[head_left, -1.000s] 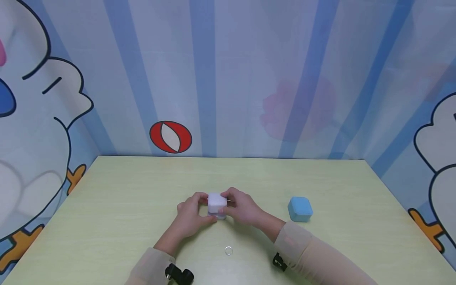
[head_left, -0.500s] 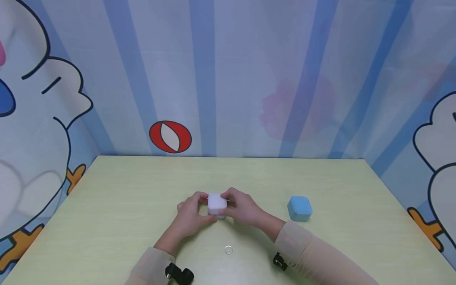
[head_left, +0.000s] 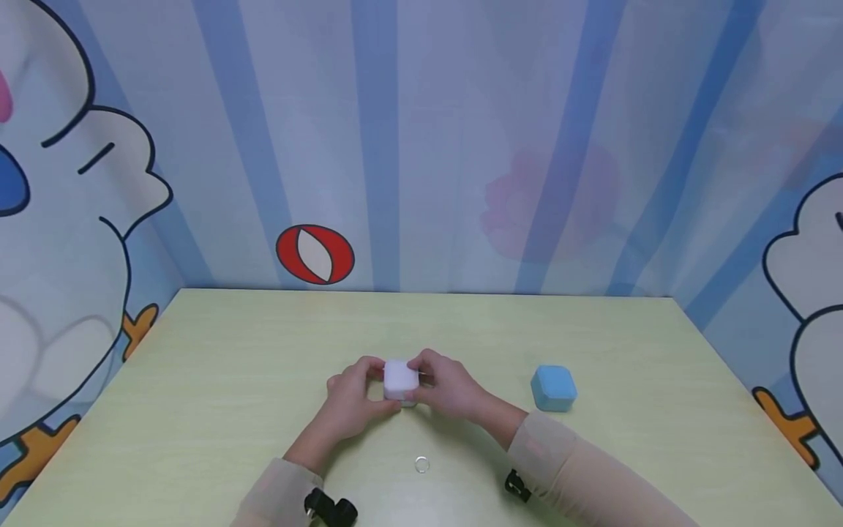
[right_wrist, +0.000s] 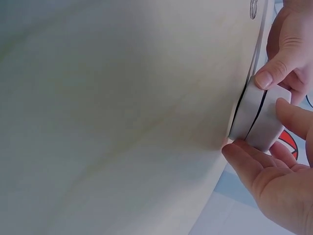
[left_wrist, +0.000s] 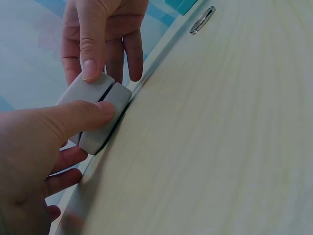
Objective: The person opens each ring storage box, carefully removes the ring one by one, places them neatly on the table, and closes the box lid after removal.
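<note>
A small pale lavender ring box (head_left: 400, 378) with rounded corners stands near the middle of the table, held between both hands. In the left wrist view a dark seam parts its lid (left_wrist: 83, 91) from its base (left_wrist: 101, 133). My left hand (head_left: 353, 402) grips the base from the left, thumb across the near side and fingers behind. From the right, my right hand (head_left: 451, 385) pinches the lid, its thumb on the near side. A silver ring (head_left: 421, 464) lies on the table nearer to me, apart from both hands.
A light blue box (head_left: 554, 388) of similar shape stands to the right of my right hand on the pale wooden table (head_left: 263, 329). Behind the table's far edge hangs a striped blue backdrop (head_left: 448, 146) with cartoon figures. Each sleeved wrist wears a black camera mount (head_left: 331, 508).
</note>
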Motion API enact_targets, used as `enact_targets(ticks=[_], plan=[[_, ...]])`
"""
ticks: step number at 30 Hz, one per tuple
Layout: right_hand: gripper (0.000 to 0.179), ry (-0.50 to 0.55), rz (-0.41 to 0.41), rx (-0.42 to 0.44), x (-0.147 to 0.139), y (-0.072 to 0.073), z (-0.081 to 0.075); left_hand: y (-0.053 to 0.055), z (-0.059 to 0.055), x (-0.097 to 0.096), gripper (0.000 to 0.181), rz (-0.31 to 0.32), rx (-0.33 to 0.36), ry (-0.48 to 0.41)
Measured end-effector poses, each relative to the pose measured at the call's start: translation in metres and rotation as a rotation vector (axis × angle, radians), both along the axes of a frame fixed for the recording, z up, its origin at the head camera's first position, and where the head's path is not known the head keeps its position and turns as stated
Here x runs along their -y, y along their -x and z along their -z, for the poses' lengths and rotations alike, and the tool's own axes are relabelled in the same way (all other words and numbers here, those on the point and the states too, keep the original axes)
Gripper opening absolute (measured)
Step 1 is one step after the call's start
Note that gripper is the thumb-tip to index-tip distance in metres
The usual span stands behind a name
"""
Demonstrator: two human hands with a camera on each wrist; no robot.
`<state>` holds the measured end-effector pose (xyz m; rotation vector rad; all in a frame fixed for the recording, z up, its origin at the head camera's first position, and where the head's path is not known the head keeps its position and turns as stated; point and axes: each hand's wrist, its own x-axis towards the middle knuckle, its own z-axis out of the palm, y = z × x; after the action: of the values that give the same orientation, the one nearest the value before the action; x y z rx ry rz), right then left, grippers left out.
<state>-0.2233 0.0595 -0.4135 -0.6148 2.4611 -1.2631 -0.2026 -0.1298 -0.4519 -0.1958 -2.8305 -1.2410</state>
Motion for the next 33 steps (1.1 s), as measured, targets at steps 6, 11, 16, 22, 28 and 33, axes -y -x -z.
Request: enact_targets(ticks=[6,11,16,22,28,33], plan=[[0.040,0.006,-0.016,-0.002,0.000,0.000,0.001,-0.001,0.000,0.001,0.060,-0.008,0.002,0.016],[0.043,-0.009,-0.019,-0.017,-0.001,0.000,0.001,0.000,-0.002,0.002,0.060,0.001,0.010,0.021],[0.048,-0.035,-0.043,-0.034,-0.004,-0.002,-0.002,0.001,-0.004,0.003,0.058,0.004,0.015,0.035],[0.052,-0.067,-0.074,-0.056,-0.008,-0.004,-0.004,0.002,-0.006,0.002,0.054,0.017,0.015,0.040],[0.057,-0.126,-0.111,-0.059,-0.014,-0.006,-0.004,0.002,-0.006,-0.001,0.057,0.024,0.010,0.056],[0.059,-0.169,-0.119,-0.041,-0.017,-0.009,-0.005,0.001,-0.007,-0.004,0.061,0.033,0.019,0.080]])
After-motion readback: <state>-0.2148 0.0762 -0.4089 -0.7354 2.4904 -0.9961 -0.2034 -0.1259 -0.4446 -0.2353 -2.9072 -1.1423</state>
